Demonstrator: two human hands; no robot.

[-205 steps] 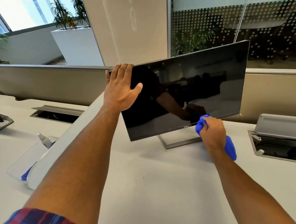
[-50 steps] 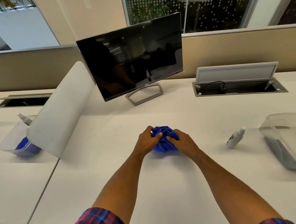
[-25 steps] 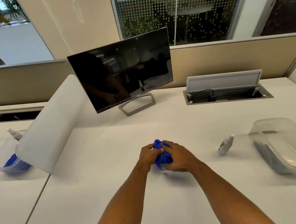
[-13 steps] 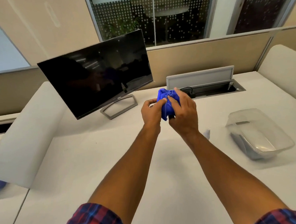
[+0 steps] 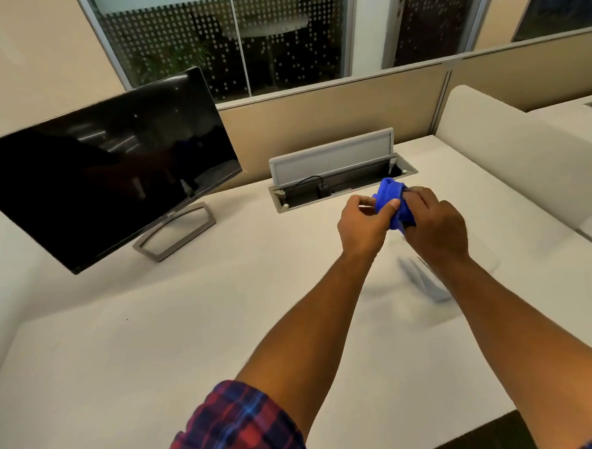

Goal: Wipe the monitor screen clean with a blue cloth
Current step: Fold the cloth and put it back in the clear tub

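The black monitor stands tilted on its grey loop stand at the left of the white desk, its screen dark. A bunched blue cloth is held in the air well to the right of the monitor, above the desk. My left hand pinches the cloth's left side with thumb and fingers. My right hand grips its right side. Neither hand touches the monitor.
An open cable tray with a raised grey lid and a black plug is set in the desk behind my hands. A clear plastic container lies blurred under my right forearm. Beige partitions run along the back, a padded divider stands at the right.
My hands have lifted the blue cloth off the desk and carried it right, away from the monitor. The view has swung right, so the monitor now sits at the far left.
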